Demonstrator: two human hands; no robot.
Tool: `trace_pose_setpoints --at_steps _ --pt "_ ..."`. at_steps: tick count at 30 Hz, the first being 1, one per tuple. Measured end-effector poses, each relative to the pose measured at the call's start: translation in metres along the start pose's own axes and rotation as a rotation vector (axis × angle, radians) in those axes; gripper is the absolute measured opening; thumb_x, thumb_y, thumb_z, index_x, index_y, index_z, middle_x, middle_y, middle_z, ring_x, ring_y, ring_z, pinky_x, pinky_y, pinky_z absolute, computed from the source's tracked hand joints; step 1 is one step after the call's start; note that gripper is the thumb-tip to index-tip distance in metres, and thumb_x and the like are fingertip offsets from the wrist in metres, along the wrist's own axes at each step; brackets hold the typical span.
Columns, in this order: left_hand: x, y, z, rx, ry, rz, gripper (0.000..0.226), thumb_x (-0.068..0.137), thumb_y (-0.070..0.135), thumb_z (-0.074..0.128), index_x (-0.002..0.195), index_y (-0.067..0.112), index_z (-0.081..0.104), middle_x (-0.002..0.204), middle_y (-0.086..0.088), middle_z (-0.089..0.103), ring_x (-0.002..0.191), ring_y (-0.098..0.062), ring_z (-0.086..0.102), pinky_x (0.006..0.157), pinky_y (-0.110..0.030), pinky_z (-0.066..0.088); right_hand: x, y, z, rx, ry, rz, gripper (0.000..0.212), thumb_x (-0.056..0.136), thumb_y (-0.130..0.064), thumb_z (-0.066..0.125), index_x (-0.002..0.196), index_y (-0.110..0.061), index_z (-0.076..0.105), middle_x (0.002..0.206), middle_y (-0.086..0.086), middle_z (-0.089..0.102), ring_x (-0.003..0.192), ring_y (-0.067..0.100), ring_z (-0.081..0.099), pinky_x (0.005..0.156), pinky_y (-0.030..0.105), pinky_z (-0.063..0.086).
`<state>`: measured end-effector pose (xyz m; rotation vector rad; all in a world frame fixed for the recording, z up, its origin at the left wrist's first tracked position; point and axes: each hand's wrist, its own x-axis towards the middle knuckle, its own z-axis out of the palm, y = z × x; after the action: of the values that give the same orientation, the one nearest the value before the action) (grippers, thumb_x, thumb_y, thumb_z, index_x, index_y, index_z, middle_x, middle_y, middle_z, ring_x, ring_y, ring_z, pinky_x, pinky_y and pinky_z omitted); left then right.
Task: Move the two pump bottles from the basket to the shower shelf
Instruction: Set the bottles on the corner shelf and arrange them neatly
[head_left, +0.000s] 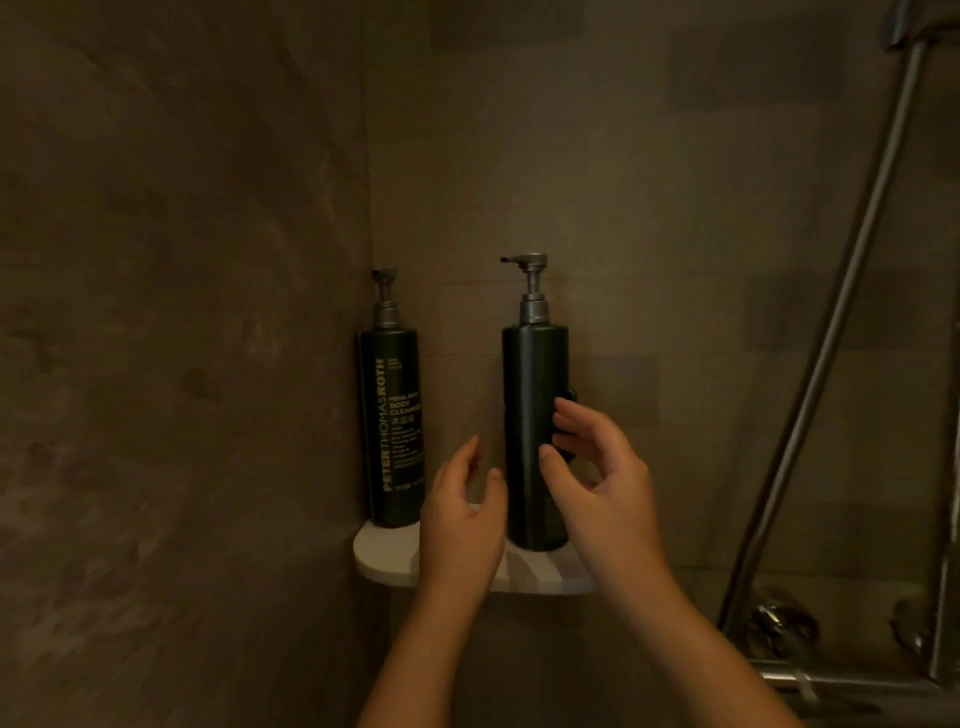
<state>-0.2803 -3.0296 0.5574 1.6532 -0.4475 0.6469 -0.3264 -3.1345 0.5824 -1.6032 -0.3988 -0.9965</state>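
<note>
— Bottles?
— Both upright on the white corner shower shelf (379, 558): labelled pump bottle (390, 426) tucked into the corner, plain pump bottle (527, 431) just to its right, apart.
— Hands?
— Left hand (462, 525) open, fingers loosely curled, beside the plain bottle, holding nothing. Right hand (597, 478) half open, fingertips (545, 453) touching the plain bottle's side, not wrapped around.
— Elsewhere?
— Metal shower rail (831, 332) at far right.

Two dark pump bottles (389, 426) (532, 436), one white corner shelf (384, 558), two hands (460, 525) (602, 483), one metal shower rail (836, 322)
</note>
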Motion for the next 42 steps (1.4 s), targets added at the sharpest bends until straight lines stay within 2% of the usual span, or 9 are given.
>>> trace_pose_setpoints --at_steps 4,13,17,21,30,34,38,40,42 --pt "0.002 0.001 0.013 0.038 -0.024 -0.009 0.044 0.089 0.024 0.049 0.132 0.024 0.037 0.135 -0.001 0.046 0.114 -0.009 0.044 0.087 -0.026 0.041 0.002 0.013 -0.009 -0.017 0.052 0.065 0.04 0.082 -0.01 0.06 0.114 -0.032 0.052 0.117 -0.002 0.056 0.104 0.001 0.052 0.072 0.004 0.045" --pt "-0.002 0.005 0.022 -0.092 -0.073 -0.012 0.043 0.088 0.023 0.051 0.129 0.03 0.039 0.123 0.002 0.055 0.107 -0.009 0.053 0.077 -0.021 0.045 0.003 0.028 -0.003 -0.016 -0.035 0.16 0.051 0.082 -0.015 0.062 0.126 -0.034 0.043 0.129 -0.003 0.048 0.113 0.006 0.048 0.074 0.009 0.043" --pt "-0.003 0.003 0.017 -0.041 -0.016 0.005 0.043 0.088 0.021 0.052 0.129 0.028 0.04 0.125 0.002 0.053 0.111 -0.012 0.051 0.092 -0.034 0.047 0.007 0.036 0.003 -0.012 -0.081 0.168 0.053 0.081 -0.015 0.063 0.127 -0.032 0.043 0.127 -0.001 0.051 0.114 0.008 0.049 0.087 0.02 0.043" --pt "-0.004 0.001 0.009 -0.002 0.03 0.025 0.042 0.087 0.017 0.052 0.128 0.024 0.043 0.126 0.001 0.052 0.11 -0.009 0.049 0.091 -0.026 0.042 0.01 0.041 0.011 -0.02 -0.116 0.175 0.054 0.08 -0.014 0.064 0.127 -0.029 0.044 0.126 0.001 0.053 0.114 0.011 0.05 0.095 0.03 0.044" --pt "-0.002 -0.008 -0.009 0.033 0.067 0.011 0.04 0.087 0.016 0.052 0.125 0.025 0.044 0.127 0.003 0.048 0.109 -0.007 0.046 0.082 -0.015 0.039 0.014 0.045 0.032 0.005 -0.212 0.181 0.057 0.082 -0.015 0.062 0.133 -0.027 0.039 0.13 0.001 0.049 0.115 0.01 0.049 0.095 0.027 0.043" --pt "0.002 -0.013 -0.016 -0.012 0.08 -0.017 0.039 0.088 0.012 0.051 0.123 0.025 0.046 0.129 0.0 0.048 0.115 -0.012 0.047 0.095 -0.03 0.042 0.017 0.046 0.042 0.029 -0.244 0.197 0.058 0.083 -0.013 0.061 0.134 -0.025 0.038 0.132 0.003 0.048 0.116 0.011 0.048 0.094 0.026 0.043" --pt "0.005 -0.016 -0.022 -0.011 0.088 -0.002 0.039 0.087 0.009 0.051 0.123 0.024 0.047 0.128 -0.002 0.05 0.116 -0.014 0.048 0.1 -0.038 0.042 0.02 0.049 0.049 0.049 -0.264 0.198 0.057 0.083 -0.011 0.06 0.135 -0.023 0.038 0.132 0.004 0.048 0.117 0.013 0.048 0.097 0.03 0.044" --pt "0.007 -0.018 -0.024 -0.02 0.083 -0.01 0.039 0.087 0.008 0.051 0.123 0.023 0.048 0.128 -0.002 0.051 0.117 -0.014 0.047 0.1 -0.039 0.042 0.023 0.051 0.052 0.055 -0.266 0.202 0.058 0.083 -0.011 0.06 0.135 -0.023 0.038 0.132 0.005 0.049 0.117 0.013 0.049 0.098 0.034 0.044" --pt "0.009 -0.02 -0.026 -0.042 0.079 -0.021 0.039 0.087 0.007 0.05 0.123 0.023 0.048 0.128 -0.001 0.051 0.116 -0.012 0.047 0.096 -0.032 0.043 0.025 0.053 0.055 0.067 -0.268 0.207 0.059 0.083 -0.011 0.061 0.135 -0.023 0.038 0.133 0.005 0.049 0.117 0.013 0.049 0.099 0.037 0.043"
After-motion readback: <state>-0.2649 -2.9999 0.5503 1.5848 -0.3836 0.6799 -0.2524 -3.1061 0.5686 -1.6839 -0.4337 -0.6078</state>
